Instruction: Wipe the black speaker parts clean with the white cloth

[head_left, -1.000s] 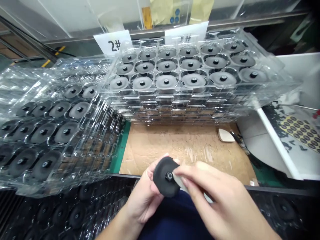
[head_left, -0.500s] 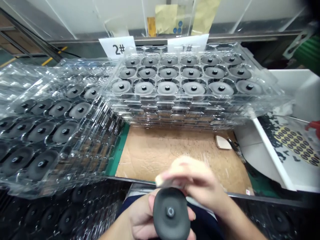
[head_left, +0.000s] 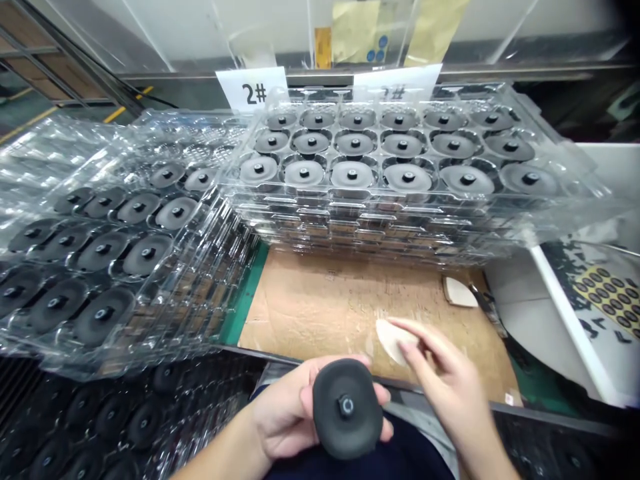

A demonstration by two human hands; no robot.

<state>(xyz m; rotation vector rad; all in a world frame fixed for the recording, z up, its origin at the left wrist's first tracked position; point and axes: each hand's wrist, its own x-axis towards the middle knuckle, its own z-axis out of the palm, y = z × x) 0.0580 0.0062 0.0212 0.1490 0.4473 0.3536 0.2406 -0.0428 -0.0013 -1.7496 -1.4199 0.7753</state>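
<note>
In my left hand [head_left: 287, 407] is a black rounded disc [head_left: 345, 427] with a small stub at its centre, facing up. My fingers wrap round its edge from beneath. My right hand [head_left: 445, 373], just to the right of the disc, pinches a thin cream-white oval piece [head_left: 393, 339] between thumb and fingers. That piece is above the brown cardboard sheet [head_left: 310, 293], apart from the disc. Whether it is paper or another sheet material I cannot tell.
Stacked clear trays [head_left: 350, 217] holding similar black discs stand at the back, with another tray stack [head_left: 165, 267] at the left. On the cardboard's right lies a cream pad [head_left: 460, 293]. A white box [head_left: 575, 327] at the right holds small black pieces and a yellow sticker sheet [head_left: 607, 293].
My right hand has moved away from the disc to the right, and the cream-white oval piece now shows clearly in its fingers. My left hand still holds the disc. The view has shifted slightly.
</note>
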